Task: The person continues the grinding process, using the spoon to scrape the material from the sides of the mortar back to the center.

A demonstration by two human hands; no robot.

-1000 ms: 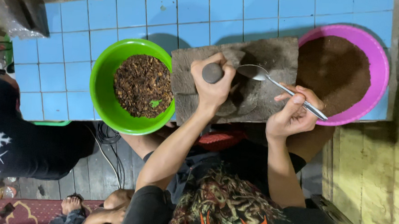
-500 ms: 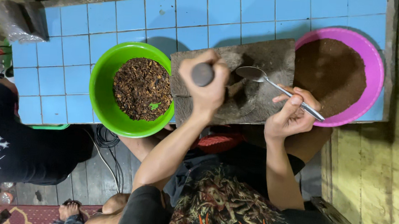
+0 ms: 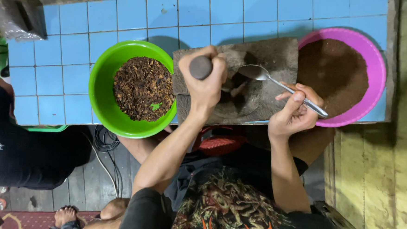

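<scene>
hands grinding on a stone slab

we look down at our left hand point(image 3: 208, 84) clamped round a stone pestle point(image 3: 200, 67), pressing dark paste into the hollow of the grey grinding slab point(image 3: 271, 55) on the blue tiled counter point(image 3: 72, 52). our right hand point(image 3: 292, 112) pinches a metal spoon point(image 3: 279, 85), its bowl over the slab, likely to push paste back. a green bowl point(image 3: 100, 83) of coarse dried bits sits left, a pink bowl point(image 3: 378, 63) of fine brown powder right
</scene>
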